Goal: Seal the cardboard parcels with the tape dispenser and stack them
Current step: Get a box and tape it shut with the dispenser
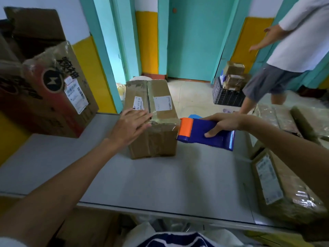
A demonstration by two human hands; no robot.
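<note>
Parcel: 1 long brown cardboard box with white shipping labels (151, 114), lying lengthwise away from the viewer on the pale grey worktop (160, 179), near end facing the camera. Left hand (132, 125) pressed flat on the near top edge, fingers spread and released, grasping nothing; placed so, most likely, to pin the box against the sideways pull of the tape and to smooth the clear strip already running across that corner. Right hand (224, 123) clenched around the blue plastic tape dispenser with the orange roller end (204, 133), thumb underneath, fingers over the top, orange end brought against the box's near right corner; held level and low, apparently to carry the band around the side or to tear it off there. Glossy clear tape visible along the centre seam and around the near end, so sealing judged well advanced on this box. More taped brown parcels (277, 184) heaped at the right of the worktop, probably the stack to be joined next. Large printed carton wrapped in clear film (53, 93) standing at the left, well apart from the work. Black plastic crate holding small parcels (227, 93) on the floor beyond, beside a second person in a white shirt and grey shorts (284, 59), not involved with the box.
</note>
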